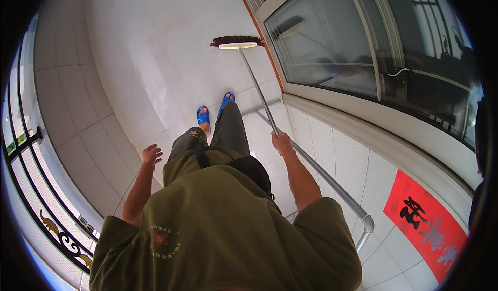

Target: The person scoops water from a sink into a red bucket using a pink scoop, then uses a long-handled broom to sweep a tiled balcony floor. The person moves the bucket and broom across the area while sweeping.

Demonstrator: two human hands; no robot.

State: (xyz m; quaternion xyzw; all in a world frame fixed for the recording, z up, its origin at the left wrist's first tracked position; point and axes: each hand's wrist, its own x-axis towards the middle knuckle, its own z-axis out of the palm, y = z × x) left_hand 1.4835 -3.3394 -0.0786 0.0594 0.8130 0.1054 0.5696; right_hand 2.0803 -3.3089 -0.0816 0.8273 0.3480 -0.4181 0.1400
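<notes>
My right hand is closed around the lower part of a long metal broom handle. The handle runs up and away to a broom head with a white block and dark bristles, beside the orange-brown edge under the glazed door. My left hand hangs by my left thigh with its fingers apart and holds nothing. My feet in blue plastic slippers stand on the pale floor between my hands and the broom head.
A grey pipe runs along the tiled wall at the right, near my right hand. Above it is a glazed door. A red paper banner bears writing. At the left are a low tiled wall and a black metal railing.
</notes>
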